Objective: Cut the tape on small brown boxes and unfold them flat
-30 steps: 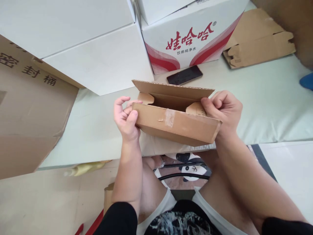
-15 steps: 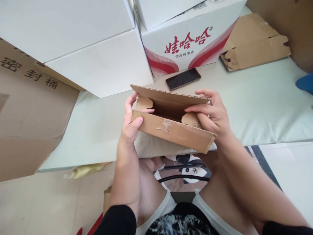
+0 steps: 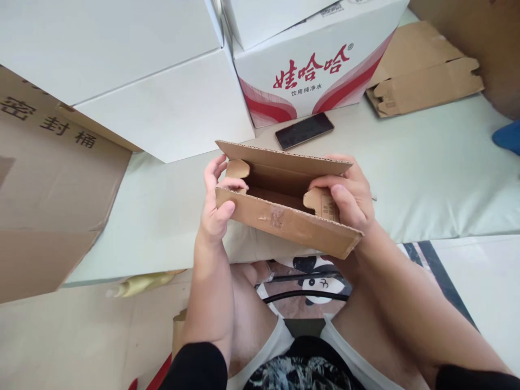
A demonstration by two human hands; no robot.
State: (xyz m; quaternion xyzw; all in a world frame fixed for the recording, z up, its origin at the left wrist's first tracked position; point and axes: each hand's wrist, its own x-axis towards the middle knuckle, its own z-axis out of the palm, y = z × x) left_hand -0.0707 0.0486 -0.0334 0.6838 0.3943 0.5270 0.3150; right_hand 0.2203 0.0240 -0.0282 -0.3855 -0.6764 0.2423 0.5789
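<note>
A small brown cardboard box (image 3: 284,227) is held up over the table's front edge, its two long flaps spread and its inside visible. My left hand (image 3: 217,203) grips the left end, the thumb on the front flap and fingers reaching over the left end flap (image 3: 238,169). At the other end my right hand (image 3: 351,189) is closed round the box wall, with some fingertips inside by the right end flap (image 3: 319,203). Part of the right fingers is hidden behind the back flap. A strip of torn clear tape sticks to the front flap.
Behind the box lies a black phone (image 3: 304,131) on the pale green tabletop (image 3: 162,216). White cartons (image 3: 170,108) and a red-and-white carton (image 3: 317,76) stand at the back. Flattened cardboard (image 3: 430,81) lies back right; a large brown carton (image 3: 52,184) stands left. A blue object (image 3: 507,138) shows at the right edge.
The box's mouth has widened slightly as its front flap tipped down. My right hand has shifted its hold, its thumb now in view over the right end flap. The left hand keeps its grip.
</note>
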